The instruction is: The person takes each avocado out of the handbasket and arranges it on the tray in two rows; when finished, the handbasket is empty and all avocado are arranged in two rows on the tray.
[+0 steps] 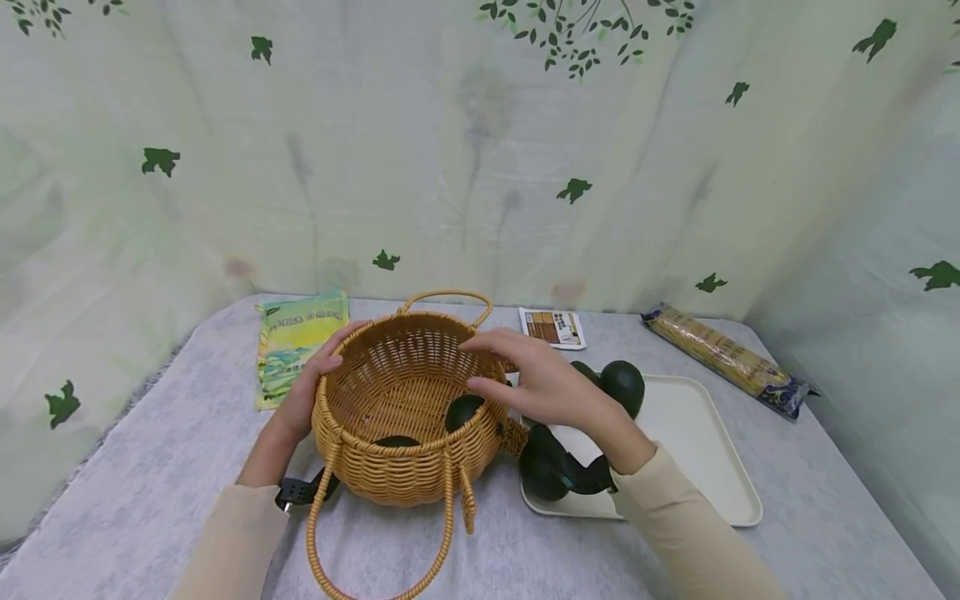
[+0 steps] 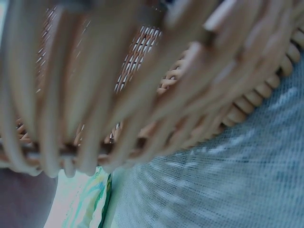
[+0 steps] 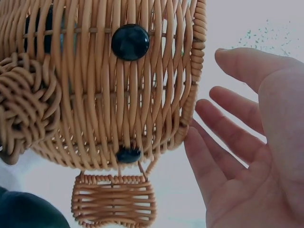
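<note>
A round wicker basket (image 1: 405, 471) stands on the table, its two looped handles folded outward. Two dark green fruits that look like avocados (image 1: 463, 412) show inside it, one mostly hidden behind the front rim. My left hand (image 1: 311, 387) grips the basket's left rim, thumb at the edge; the left wrist view has the basket's weave (image 2: 95, 95) close up. Over the right rim is my right hand (image 1: 536, 379), fingers spread and nothing in them. In the right wrist view its fingers (image 3: 228, 123) lie beside the rim, near black button eyes (image 3: 130, 42) on the wicker.
Right of the basket lies a white tray (image 1: 693, 425) with several more dark green fruits (image 1: 622, 387). A yellow-green packet (image 1: 300, 342) lies at the back left. Behind the basket is a small white-and-brown packet (image 1: 552, 328). A long noodle-like pack (image 1: 727, 358) sits at the far right.
</note>
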`<action>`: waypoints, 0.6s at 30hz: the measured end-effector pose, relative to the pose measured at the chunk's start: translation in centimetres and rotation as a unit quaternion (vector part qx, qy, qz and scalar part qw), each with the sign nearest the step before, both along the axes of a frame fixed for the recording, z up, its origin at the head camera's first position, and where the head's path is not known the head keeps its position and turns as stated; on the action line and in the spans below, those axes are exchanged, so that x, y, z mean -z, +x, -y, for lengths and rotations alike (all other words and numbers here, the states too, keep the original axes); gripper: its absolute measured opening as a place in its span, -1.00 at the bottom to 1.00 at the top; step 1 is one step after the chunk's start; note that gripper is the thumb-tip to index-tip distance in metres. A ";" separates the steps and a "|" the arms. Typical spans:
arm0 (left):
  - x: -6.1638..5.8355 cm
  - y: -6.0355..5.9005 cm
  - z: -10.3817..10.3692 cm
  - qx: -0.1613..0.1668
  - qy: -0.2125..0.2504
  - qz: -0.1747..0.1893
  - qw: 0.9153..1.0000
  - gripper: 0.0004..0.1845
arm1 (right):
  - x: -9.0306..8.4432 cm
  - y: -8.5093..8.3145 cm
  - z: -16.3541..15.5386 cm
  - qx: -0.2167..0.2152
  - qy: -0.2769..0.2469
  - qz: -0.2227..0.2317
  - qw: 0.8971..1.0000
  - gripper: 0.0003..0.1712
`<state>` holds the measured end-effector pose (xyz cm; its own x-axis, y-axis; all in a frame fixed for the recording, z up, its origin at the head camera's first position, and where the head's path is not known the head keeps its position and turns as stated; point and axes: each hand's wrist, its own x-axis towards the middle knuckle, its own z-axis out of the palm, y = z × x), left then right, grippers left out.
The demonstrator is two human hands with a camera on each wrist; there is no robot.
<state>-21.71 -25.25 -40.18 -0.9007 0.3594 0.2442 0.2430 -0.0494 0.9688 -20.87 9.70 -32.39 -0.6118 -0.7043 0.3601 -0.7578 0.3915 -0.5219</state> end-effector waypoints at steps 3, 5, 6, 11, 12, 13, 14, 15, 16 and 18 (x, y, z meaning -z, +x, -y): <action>0.0 0.0 0.0 -0.002 0.000 0.000 1.000 -0.35 | -0.2 -0.2 0.7 -0.008 0.006 0.001 1.000 -0.50; 0.0 0.0 0.0 -0.002 0.000 0.000 1.000 -0.34 | -0.3 -0.4 1.1 -0.012 0.012 0.003 1.000 -0.51; 0.0 0.0 0.0 -0.002 0.000 0.000 1.000 -0.34 | -0.4 -0.4 1.3 -0.012 0.016 0.004 1.000 -0.51; 0.1 -0.1 0.0 0.002 0.003 -0.002 1.000 -0.34 | -0.5 -0.7 2.1 -0.023 0.029 0.010 0.999 -0.50; 0.1 -0.1 0.1 0.002 0.002 -0.002 1.000 -0.35 | -0.5 -0.7 2.2 -0.024 0.034 0.010 0.999 -0.50; 0.1 -0.1 0.1 0.001 0.001 -0.002 1.000 -0.35 | -0.6 -0.7 2.4 -0.026 0.037 0.010 0.999 -0.50; 0.1 -0.1 0.1 0.001 -0.001 -0.002 1.000 -0.36 | -0.6 -0.8 2.5 -0.027 0.042 0.010 0.999 -0.50; 0.1 -0.1 0.1 0.001 -0.001 -0.002 1.000 -0.35 | -0.6 -0.8 2.6 -0.027 0.047 0.010 0.998 -0.50; 0.1 -0.1 0.1 0.001 -0.001 -0.002 1.000 -0.35 | -0.7 -0.8 2.8 -0.027 0.053 0.010 0.998 -0.49; 0.2 -0.1 0.1 0.001 -0.001 -0.001 1.000 -0.34 | -0.8 -0.9 3.1 -0.029 0.063 0.010 0.998 -0.49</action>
